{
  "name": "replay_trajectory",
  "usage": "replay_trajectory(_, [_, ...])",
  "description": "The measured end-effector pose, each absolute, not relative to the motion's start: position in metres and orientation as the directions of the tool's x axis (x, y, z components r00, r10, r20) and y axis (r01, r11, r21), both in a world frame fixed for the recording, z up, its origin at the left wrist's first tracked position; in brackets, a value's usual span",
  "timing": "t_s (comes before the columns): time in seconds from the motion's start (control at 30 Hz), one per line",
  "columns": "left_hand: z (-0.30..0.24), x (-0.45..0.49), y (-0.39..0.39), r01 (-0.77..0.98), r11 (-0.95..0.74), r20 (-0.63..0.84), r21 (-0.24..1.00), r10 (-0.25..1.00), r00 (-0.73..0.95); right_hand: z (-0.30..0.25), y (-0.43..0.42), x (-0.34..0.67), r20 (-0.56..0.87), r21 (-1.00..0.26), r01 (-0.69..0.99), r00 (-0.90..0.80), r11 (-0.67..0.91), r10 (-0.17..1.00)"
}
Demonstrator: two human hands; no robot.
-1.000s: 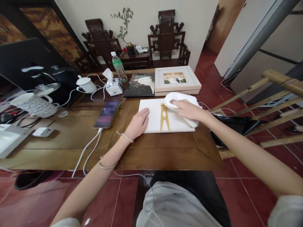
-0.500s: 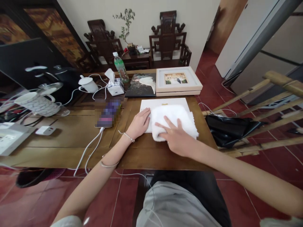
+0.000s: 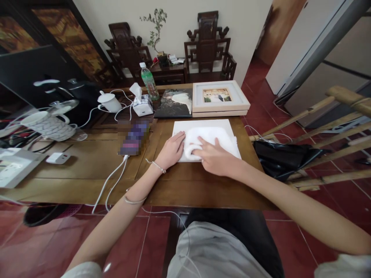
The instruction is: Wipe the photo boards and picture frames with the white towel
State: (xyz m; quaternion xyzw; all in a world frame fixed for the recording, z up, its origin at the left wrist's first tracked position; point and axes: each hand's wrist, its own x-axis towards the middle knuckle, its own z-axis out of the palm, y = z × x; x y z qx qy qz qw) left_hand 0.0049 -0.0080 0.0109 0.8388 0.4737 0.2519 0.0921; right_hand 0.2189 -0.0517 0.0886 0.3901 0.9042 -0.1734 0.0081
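A folded white towel [image 3: 228, 135] lies over a flat white board or box [image 3: 179, 126] on the wooden table. My right hand [image 3: 216, 156] presses the towel down with spread fingers, its thumb side tucked at the towel's near-left fold. Against the left side of the white board rests my left hand [image 3: 171, 148], flat and with fingers stretched out, just beside the towel. Much of the board's surface is hidden under the towel.
Behind the board are a framed picture [image 3: 245, 104] on a similar frame and a dark picture panel [image 3: 171, 104]. To the left sit a phone [image 3: 133, 139], a tissue box [image 3: 143, 106], a bottle [image 3: 149, 83], cups, cables and a power strip [image 3: 17, 166]. Bamboo rails [image 3: 313, 110] stand right.
My right hand has slid the towel slightly up and left over the white board. My left hand stays in place on the board's left side.
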Motion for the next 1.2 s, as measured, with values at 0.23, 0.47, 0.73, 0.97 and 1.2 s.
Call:
replay_trajectory(0.23, [0.015,0.008,-0.01,0.726,-0.544,0.349,0.42,0.836,0.425,0.079,0.019,0.204,-0.067,-0.22,0.753,-0.646,0.621,0.76])
replay_trajectory(0.47, [0.008,0.004,-0.006,0.721,-0.539,0.354,0.436,0.839,0.413,0.062,-0.026,0.191,-0.07,-0.058,0.832,-0.555,0.552,0.829])
replay_trajectory(0.73, [0.004,0.003,-0.005,0.756,-0.501,0.315,0.422,0.862,0.397,0.071,-0.114,0.201,-0.097,-0.076,0.754,-0.657,0.653,0.747])
replay_trajectory(0.97, [0.006,0.003,-0.006,0.755,-0.515,0.319,0.406,0.854,0.411,0.076,-0.1,0.209,-0.091,-0.144,0.715,-0.698,0.684,0.711])
replay_trajectory(1.2, [0.008,0.006,-0.006,0.717,-0.518,0.347,0.465,0.853,0.391,0.079,-0.023,0.203,-0.087,-0.146,0.803,-0.592,0.577,0.802])
